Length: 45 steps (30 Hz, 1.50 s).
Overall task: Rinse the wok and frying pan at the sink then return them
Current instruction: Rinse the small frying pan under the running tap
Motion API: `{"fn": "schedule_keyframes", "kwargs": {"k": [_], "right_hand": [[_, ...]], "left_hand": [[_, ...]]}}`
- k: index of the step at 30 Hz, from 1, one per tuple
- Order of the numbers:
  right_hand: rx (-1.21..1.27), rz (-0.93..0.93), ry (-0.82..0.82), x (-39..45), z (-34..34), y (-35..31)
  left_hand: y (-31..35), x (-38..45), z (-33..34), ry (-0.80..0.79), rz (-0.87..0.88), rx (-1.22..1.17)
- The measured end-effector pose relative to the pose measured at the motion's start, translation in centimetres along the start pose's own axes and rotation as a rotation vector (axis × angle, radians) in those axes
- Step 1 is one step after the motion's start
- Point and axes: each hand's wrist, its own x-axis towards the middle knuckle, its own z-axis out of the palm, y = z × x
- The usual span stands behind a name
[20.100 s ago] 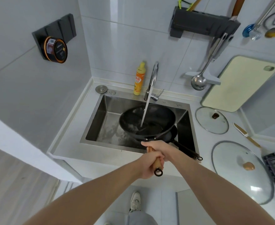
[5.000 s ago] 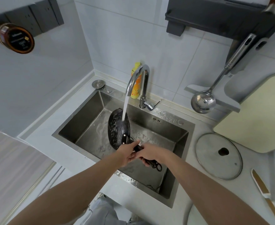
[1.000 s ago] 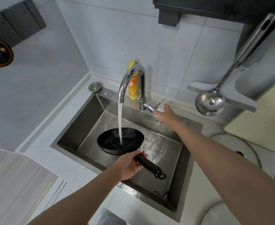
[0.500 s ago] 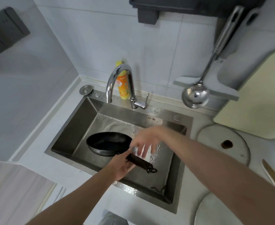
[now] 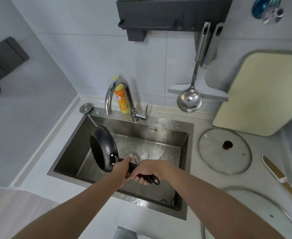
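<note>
Half a second earlier the small black non-stick frying pan (image 5: 102, 148) lay nearly flat in the sink with only the left hand on it; by this moment it had been tipped up on edge and the right hand had come back from the tap side to join the grip. No water ran from the curved chrome tap (image 5: 117, 97), though a second before it was still pouring.

The person's left hand (image 5: 120, 171) wrapped the pan's black handle close to the bowl, fingers curled round it. Their right hand (image 5: 148, 170) gripped the same handle further back, just ahead of its hanging loop. The pan stood almost vertical above the rectangular stainless-steel sink (image 5: 183, 152), at about nine o'clock from the round metal drain strainer (image 5: 132, 156), its inside facing left.

At twelve o'clock from the sink, behind the tap, stood a yellow-orange dish-soap bottle (image 5: 122, 100). At about one o'clock a shiny steel ladle (image 5: 189, 100) hung from a dark grey wall rack (image 5: 172, 12). On the counter at three o'clock lay a round glass lid (image 5: 224, 150), and beyond it a cream cutting board (image 5: 262, 94) leaned against the wall.
</note>
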Motion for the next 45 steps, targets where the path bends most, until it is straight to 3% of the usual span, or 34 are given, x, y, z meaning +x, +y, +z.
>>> {"fn": "schedule_keyframes", "kwargs": {"k": [5,10,16,20,24,28,31,34,36,39,41,45], "right_hand": [[-0.042,0.008,0.089,-0.5,1.3,-1.0],[-0.084,0.009,0.036,-1.7,1.1,-1.6],[-0.103,-0.023,0.087,-2.3,0.7,-1.1],[-0.043,0.062,0.074,-2.5,0.9,-1.4],[-0.094,0.019,0.053,-3.3,-0.9,-0.5],[0.091,0.023,0.075,-3.6,-0.2,0.2],[0.058,-0.031,0.134,-5.4,-1.8,0.6],[-0.032,-0.098,0.306,-8.8,-7.2,2.6],[-0.127,-0.075,0.625,-11.8,-12.6,5.0],[-0.390,0.058,1.242,-15.5,-19.5,9.5],[-0.438,0.068,1.494,-16.2,-22.1,12.5],[-0.586,0.227,1.268,-14.0,-25.1,16.4]], "left_hand": [[0.3,0.1,0.3,0.034,0.038,0.011],[0.3,-0.4,0.0,0.028,0.020,0.065],[0.5,-0.7,0.7,0.025,0.053,0.053],[0.8,-1.6,1.2,-0.039,-0.058,0.046],[0.6,-2.8,2.4,-0.028,-0.031,0.119],[1.2,-3.6,3.2,-0.113,-0.098,0.081],[1.2,-3.8,3.6,-0.199,-0.172,-0.032],[2.2,-4.0,2.9,-0.303,-0.270,-0.110],[3.5,-4.0,2.1,-0.324,-0.341,-0.111],[5.1,-3.9,1.3,-0.377,-0.444,-0.135],[5.8,-3.5,1.3,-0.425,-0.498,-0.142],[6.8,-3.8,2.0,-0.509,-0.554,-0.127]]}}
